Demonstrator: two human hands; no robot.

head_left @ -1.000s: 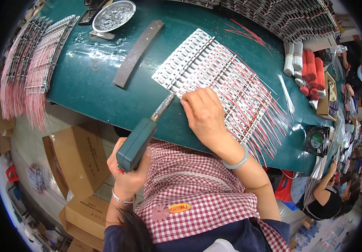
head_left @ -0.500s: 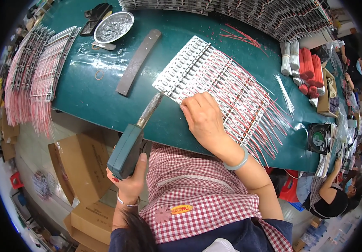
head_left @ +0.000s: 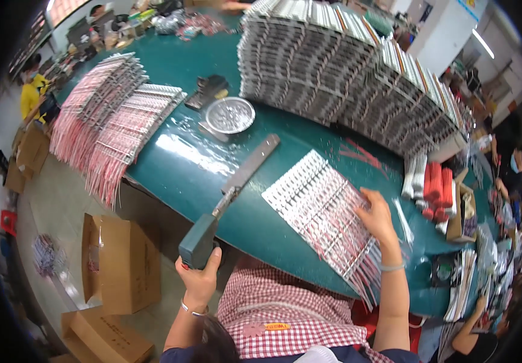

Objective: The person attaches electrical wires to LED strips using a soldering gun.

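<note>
My left hand (head_left: 200,279) is wrapped round the handle of a dark green soldering gun (head_left: 198,239). The gun's metal tip points up and away, ending by the near end of a flat grey bar (head_left: 252,163) on the table. A panel of white circuit boards (head_left: 297,186) lies tilted on the table, with rows of red and white wires (head_left: 357,257) trailing off its near right side. Over the panel's right edge is my right hand (head_left: 377,216), fingers apart, resting on or just above the wires; contact cannot be made out.
A round metal dish (head_left: 230,116) with silvery bits sits beyond the bar. Tall stacks of boards (head_left: 315,66) line the back; wired panels (head_left: 134,130) are piled at left. Red and white wire bundles (head_left: 436,184) and a small fan (head_left: 442,269) are at right. Cardboard boxes (head_left: 131,263) stand below.
The view has tilted up, showing more of the far table. My right hand has moved from the panel's near edge to its right side and opened. My left hand still holds the soldering gun.
</note>
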